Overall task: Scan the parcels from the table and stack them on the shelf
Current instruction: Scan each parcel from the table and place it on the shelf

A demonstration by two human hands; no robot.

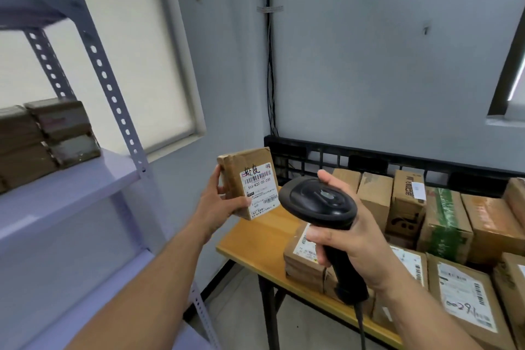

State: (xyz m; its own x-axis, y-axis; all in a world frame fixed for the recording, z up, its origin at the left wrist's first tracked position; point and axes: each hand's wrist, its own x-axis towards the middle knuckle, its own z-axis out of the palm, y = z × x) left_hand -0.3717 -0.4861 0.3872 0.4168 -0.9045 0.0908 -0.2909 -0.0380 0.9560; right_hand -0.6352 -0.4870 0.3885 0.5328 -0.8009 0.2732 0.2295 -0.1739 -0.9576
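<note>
My left hand (220, 203) holds a small brown cardboard parcel (244, 170) upright, its white barcode label facing me. Just right of it, my right hand (348, 231) grips a black handheld barcode scanner (319, 202), whose head points towards the parcel's label. Both are in the air over the left end of the wooden table (255, 239). Several more brown parcels (443, 224) lie on the table to the right. On the left stands the grey metal shelf (65, 187) with several dark stacked parcels (42, 133) on it.
A black plastic crate wall (369, 158) runs along the back of the table against the grey wall. The shelf's perforated upright (113, 94) rises between shelf and window. The scanner's cable (360, 327) hangs down past the table's front edge.
</note>
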